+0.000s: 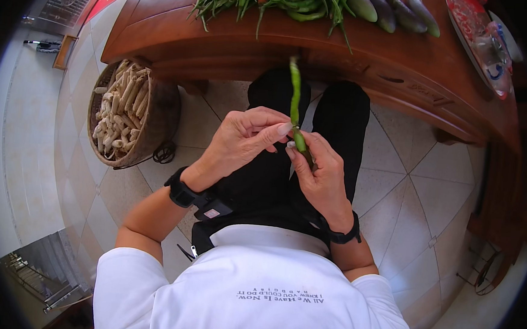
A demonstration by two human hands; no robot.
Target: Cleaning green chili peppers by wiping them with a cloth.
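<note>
Over my lap, a long, slender green pepper or pod [296, 94] stands nearly upright between my hands. My right hand [320, 165] grips its lower part between thumb and fingers. At a pale, narrow joint about midway along it, the thumb and forefinger of my left hand [254, 134] pinch its side. The lowest end is partly hidden by my right fingers. Beyond my knees, more green peppers [300, 4] lie heaped on the wooden table [235, 29], with thin green stems or pods hanging over its front edge.
Several purple-green eggplants [386, 13] lie right of the peppers. A red-rimmed tray [474, 46] with clear plastic items sits at the table's right end. On the tiled floor [401, 209] to my left, a woven basket [162, 117] holds bare corn cobs [122, 106]; a dark coiled cord [163, 152] is beside it.
</note>
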